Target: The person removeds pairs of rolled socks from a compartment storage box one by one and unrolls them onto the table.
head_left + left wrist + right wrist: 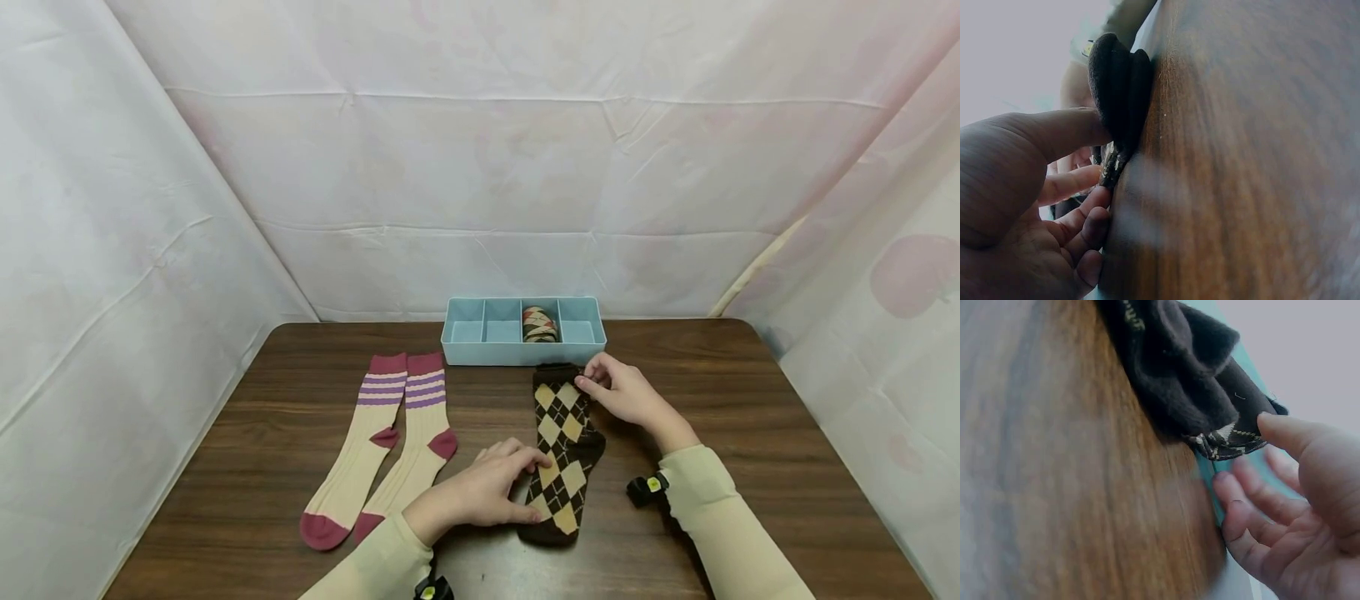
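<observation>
A pair of dark brown argyle socks with yellow and cream diamonds lies stacked flat on the table, cuffs toward the back. My left hand rests at their lower left edge, thumb by the toe and fingertips on the diamonds. In the left wrist view its thumb touches the dark toe fabric. At the upper right edge, by the cuffs, is my right hand. Its thumb touches the sock edge in the right wrist view, with the loosely bent fingers below that edge.
A light blue divided box stands behind the argyle socks, with a rolled patterned sock bundle in its third compartment from the left. Left of my hands lie two cream socks with maroon toes and purple stripes. White cloth hangs around the table.
</observation>
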A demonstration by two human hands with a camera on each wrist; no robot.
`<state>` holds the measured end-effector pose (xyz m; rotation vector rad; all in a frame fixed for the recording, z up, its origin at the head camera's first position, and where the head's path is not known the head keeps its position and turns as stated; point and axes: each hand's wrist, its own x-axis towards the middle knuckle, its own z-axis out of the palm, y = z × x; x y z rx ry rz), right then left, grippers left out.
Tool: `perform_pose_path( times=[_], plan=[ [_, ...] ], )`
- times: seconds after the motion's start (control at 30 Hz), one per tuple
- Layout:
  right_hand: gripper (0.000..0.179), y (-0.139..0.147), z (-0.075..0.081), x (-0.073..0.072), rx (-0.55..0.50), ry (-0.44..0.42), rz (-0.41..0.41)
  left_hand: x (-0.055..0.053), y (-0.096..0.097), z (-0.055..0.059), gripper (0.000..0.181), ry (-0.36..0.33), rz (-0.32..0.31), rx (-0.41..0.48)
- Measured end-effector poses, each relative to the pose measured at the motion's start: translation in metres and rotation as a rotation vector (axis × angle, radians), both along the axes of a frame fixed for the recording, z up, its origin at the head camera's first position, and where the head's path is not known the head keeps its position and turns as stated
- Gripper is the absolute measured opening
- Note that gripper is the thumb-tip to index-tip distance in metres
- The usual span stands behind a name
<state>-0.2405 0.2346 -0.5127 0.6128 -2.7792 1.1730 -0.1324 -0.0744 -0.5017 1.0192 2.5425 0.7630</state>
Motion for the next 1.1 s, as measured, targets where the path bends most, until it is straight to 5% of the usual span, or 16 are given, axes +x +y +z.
perform_pose_path(
  times=[0.23, 0.53, 0.77, 1.1],
  plan=[
    [0.012, 0.002, 0.004, -0.001, -0.006, -0.013, 0.1, -0.001, -0.001, 0.001, 0.066, 0.003, 0.0, 0.011],
    [0.037, -0.001, 0.007, 0.001, 0.097, -0.049, 0.121, 0.001, -0.002, 0.004, 0.066, -0.007, 0.002, -0.009],
    [0.059, -0.018, 0.006, 0.002, 0.117, -0.088, 0.152, 0.012, -0.011, 0.008, 0.064, -0.008, 0.009, -0.033],
    [0.055, -0.026, 0.008, 0.002, 0.14, -0.087, 0.181, 0.022, -0.015, 0.011, 0.062, 0.072, 0.031, -0.058]
  ],
)
